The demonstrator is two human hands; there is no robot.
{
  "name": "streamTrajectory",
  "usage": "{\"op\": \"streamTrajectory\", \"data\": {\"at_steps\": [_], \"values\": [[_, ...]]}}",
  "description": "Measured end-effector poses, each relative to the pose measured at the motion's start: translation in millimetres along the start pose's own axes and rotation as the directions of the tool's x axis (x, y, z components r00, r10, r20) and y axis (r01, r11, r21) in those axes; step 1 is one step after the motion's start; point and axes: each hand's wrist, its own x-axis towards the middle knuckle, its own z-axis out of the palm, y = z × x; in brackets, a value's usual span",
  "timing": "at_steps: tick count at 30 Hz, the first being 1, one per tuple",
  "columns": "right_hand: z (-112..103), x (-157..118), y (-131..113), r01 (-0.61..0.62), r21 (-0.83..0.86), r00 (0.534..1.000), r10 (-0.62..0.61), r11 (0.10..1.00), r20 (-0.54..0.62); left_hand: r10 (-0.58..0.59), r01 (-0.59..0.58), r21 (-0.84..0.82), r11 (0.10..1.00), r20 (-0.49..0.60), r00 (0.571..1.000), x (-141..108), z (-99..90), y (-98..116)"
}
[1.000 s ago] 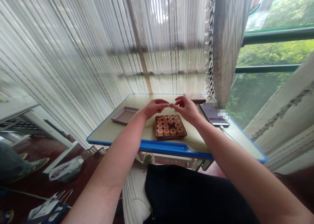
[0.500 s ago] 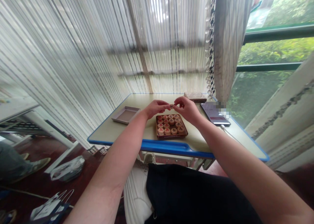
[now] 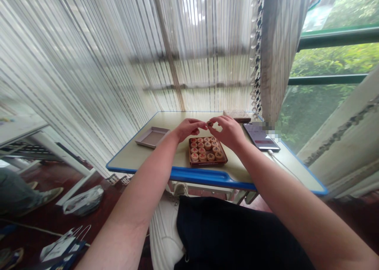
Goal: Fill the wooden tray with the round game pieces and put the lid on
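Observation:
Above the far edge of a red box (image 3: 204,164), my right hand (image 3: 229,129) pinches a round Chinese chess piece (image 3: 210,124) between thumb and fingers, its marked face towards me. My left hand (image 3: 189,128) is closed, with its fingertips against the piece's left edge. Inside the box, round wooden pieces stand in rows. Red-marked pieces (image 3: 202,156) fill the left side and dark-marked pieces (image 3: 218,154) the right. A gap shows among them near the middle.
To the left on the blue-edged table (image 3: 124,159) lies a shallow box lid (image 3: 152,137). A flat box (image 3: 237,115) sits at the back. A tablet-like device (image 3: 262,137) with a white cable (image 3: 278,161) is on the right. String curtains hang behind.
The chess piece has turned so its marked face shows more, and it sits slightly higher and further right. Both hands stay close together above the box. The view has shifted a little.

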Motion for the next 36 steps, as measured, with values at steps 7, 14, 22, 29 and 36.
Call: {"op": "streamTrajectory", "data": {"at_steps": [7,14,22,29,36], "values": [[-20,3,0,-0.072,0.137,0.87,-0.005,0.988,0.493,0.095,-0.032,0.164,0.986,-0.39,0.916,17,-17.9,-28],[-19,1,-3,-0.164,0.144,0.681,0.006,0.976,0.732,0.099,-0.036,0.179,0.983,-0.357,0.929,20,-18.9,-35],[-16,1,-1,-0.146,0.093,0.675,0.031,0.985,0.737,0.077,-0.011,0.179,0.984,-0.364,0.928,20,-20.1,-36],[-16,0,-2,-0.2,0.113,0.655,0.047,0.973,0.755,0.066,-0.001,0.174,0.985,-0.372,0.926,21,-19.6,-36],[-16,2,-1,-0.174,0.139,0.654,0.009,0.975,0.756,0.065,0.001,0.179,0.984,-0.362,0.93,19,-17.8,-34]]}}
